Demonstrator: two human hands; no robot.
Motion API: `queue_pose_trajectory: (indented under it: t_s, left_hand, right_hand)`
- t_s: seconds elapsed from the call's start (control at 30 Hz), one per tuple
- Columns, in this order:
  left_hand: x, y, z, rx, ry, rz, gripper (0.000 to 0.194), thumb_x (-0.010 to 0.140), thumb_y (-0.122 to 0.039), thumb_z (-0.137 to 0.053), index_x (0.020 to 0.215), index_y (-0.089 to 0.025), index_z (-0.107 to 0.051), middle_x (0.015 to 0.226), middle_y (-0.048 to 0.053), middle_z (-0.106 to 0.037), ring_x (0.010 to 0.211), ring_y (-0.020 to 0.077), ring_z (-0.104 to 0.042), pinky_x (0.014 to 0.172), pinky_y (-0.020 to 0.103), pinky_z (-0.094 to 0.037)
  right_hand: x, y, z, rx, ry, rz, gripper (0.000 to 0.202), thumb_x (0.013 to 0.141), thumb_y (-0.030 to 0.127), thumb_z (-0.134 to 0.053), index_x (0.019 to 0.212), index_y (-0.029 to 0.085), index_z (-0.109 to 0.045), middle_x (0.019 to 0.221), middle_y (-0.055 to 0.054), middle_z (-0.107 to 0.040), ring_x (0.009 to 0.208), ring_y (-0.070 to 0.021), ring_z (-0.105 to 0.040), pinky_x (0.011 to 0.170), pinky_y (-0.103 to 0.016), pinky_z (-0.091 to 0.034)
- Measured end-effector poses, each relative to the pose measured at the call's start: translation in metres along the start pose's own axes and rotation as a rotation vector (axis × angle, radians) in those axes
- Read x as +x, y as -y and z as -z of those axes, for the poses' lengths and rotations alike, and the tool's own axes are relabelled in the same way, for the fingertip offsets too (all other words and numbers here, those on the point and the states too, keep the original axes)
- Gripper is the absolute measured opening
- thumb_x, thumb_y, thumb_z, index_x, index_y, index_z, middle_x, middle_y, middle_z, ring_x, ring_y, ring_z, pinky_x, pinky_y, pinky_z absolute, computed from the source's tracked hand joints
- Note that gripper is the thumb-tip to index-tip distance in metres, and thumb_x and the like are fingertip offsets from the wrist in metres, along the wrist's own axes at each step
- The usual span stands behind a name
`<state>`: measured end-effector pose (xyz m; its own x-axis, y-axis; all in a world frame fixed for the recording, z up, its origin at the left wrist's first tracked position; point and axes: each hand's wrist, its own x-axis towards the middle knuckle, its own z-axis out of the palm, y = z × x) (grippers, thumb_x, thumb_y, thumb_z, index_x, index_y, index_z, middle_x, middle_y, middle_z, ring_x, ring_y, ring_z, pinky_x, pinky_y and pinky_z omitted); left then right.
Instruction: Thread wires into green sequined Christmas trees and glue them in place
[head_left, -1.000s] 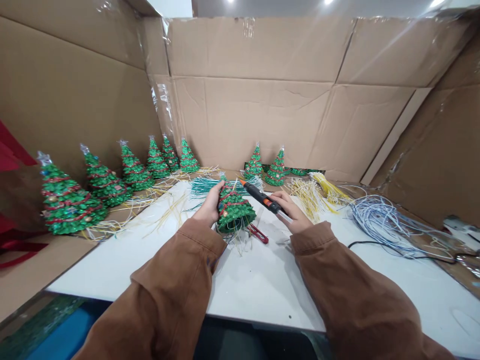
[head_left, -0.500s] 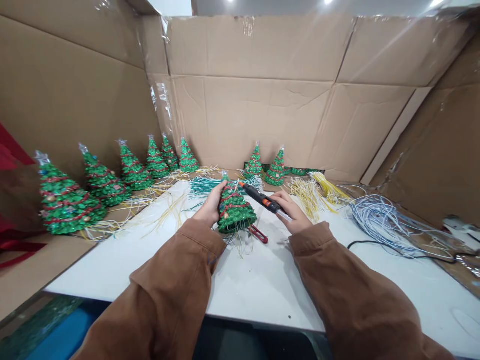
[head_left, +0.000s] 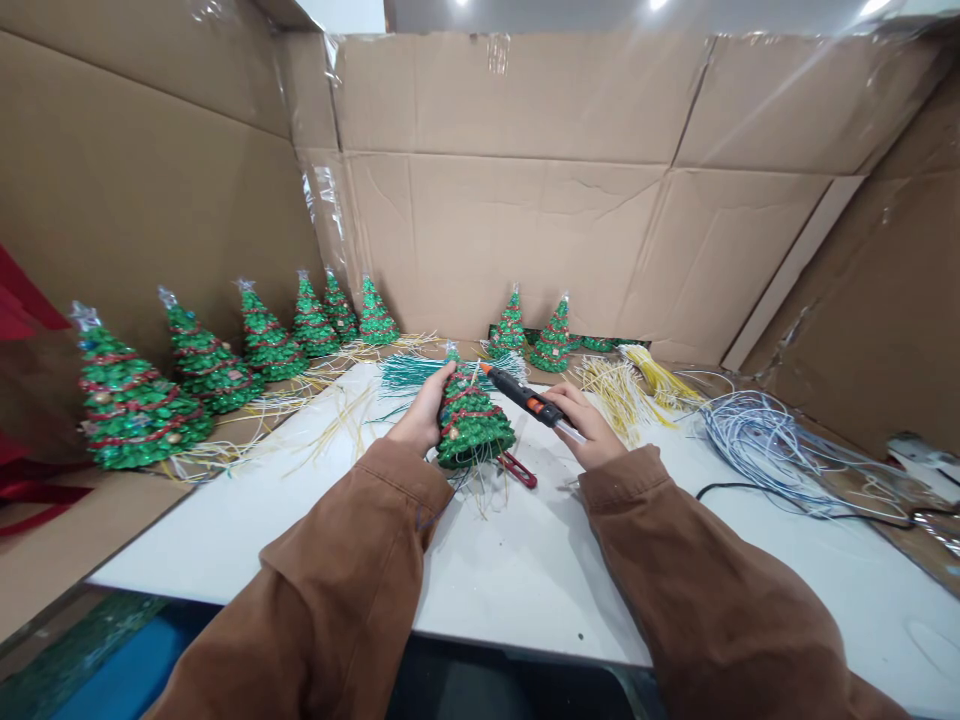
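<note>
My left hand is closed around the left side of a small green Christmas tree with red garland and a pale star on top. The tree tilts, and thin wires hang out of its open base. In my right hand is a black and orange hot glue gun, a clear glue stick at its back end. Its orange nozzle points at the tree's upper right side; whether it touches cannot be made out. Behind the tree's base lies a red-handled tool, partly hidden.
Several finished-looking trees stand along the left and back cardboard walls. Bundles of green wires and yellow-white wires lie on the white tabletop. A bluish wire coil and a black cord are at right.
Almost nothing differs. The held tree has shifted very slightly to the right, and the glue gun stays at its upper side.
</note>
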<state>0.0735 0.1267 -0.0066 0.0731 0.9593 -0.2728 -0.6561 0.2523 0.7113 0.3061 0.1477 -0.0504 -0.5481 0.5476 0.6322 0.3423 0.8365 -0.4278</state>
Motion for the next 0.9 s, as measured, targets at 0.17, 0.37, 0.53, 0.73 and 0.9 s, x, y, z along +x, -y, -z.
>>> queue_pose_trajectory:
  t_s: [0.17, 0.37, 0.53, 0.73, 0.9]
  left_hand:
    - [-0.0002, -0.0001, 0.0, 0.105, -0.002, -0.01, 0.027, 0.082, -0.033, -0.051, 0.063, -0.015, -0.058, 0.05, 0.005, -0.063, 0.041, 0.0198, -0.061, 0.05, 0.034, -0.055]
    - [-0.0019, 0.0003, -0.0008, 0.121, -0.007, -0.022, 0.025, 0.081, -0.033, -0.052, 0.064, -0.015, -0.057, 0.05, 0.003, -0.062, 0.042, 0.0173, -0.06, 0.055, 0.033, -0.056]
    - [-0.0006, 0.0005, -0.0006, 0.132, 0.004, -0.022, 0.026, 0.082, -0.033, -0.05, 0.065, -0.016, -0.057, 0.05, 0.003, -0.063, 0.043, 0.0176, -0.061, 0.056, 0.033, -0.056]
    - [0.0024, 0.0005, 0.0015, 0.15, 0.02, -0.013, 0.031, 0.083, -0.035, -0.048, 0.063, -0.015, -0.057, 0.05, 0.005, -0.062, 0.043, 0.0181, -0.061, 0.051, 0.032, -0.055]
    - [0.0018, 0.0006, 0.0015, 0.152, 0.016, -0.014, 0.029, 0.083, -0.035, -0.049, 0.066, -0.014, -0.059, 0.051, 0.004, -0.064, 0.044, 0.0184, -0.062, 0.051, 0.032, -0.056]
  right_hand:
    - [-0.0005, 0.0003, 0.0003, -0.001, 0.008, -0.018, 0.033, 0.086, 0.029, -0.042, 0.115, 0.018, -0.054, 0.104, -0.01, -0.051, 0.1, -0.026, -0.052, 0.09, -0.041, -0.041]
    - [-0.0005, 0.0008, 0.0002, -0.012, 0.009, -0.023, 0.033, 0.086, 0.031, -0.043, 0.115, 0.018, -0.054, 0.103, -0.011, -0.052, 0.098, -0.0262, -0.052, 0.089, -0.042, -0.041]
    - [-0.0007, 0.0015, 0.0002, 0.001, -0.003, -0.011, 0.033, 0.086, 0.031, -0.042, 0.114, 0.019, -0.054, 0.102, -0.01, -0.052, 0.097, -0.0258, -0.053, 0.089, -0.041, -0.042]
    - [-0.0001, 0.0034, 0.0012, -0.003, 0.003, -0.025, 0.033, 0.087, 0.034, -0.042, 0.113, 0.019, -0.054, 0.102, -0.01, -0.051, 0.098, -0.0257, -0.053, 0.089, -0.04, -0.042]
    - [0.0002, 0.0041, 0.0011, -0.001, 0.01, 0.001, 0.033, 0.087, 0.032, -0.042, 0.113, 0.017, -0.055, 0.101, -0.01, -0.05, 0.095, -0.025, -0.053, 0.087, -0.04, -0.043]
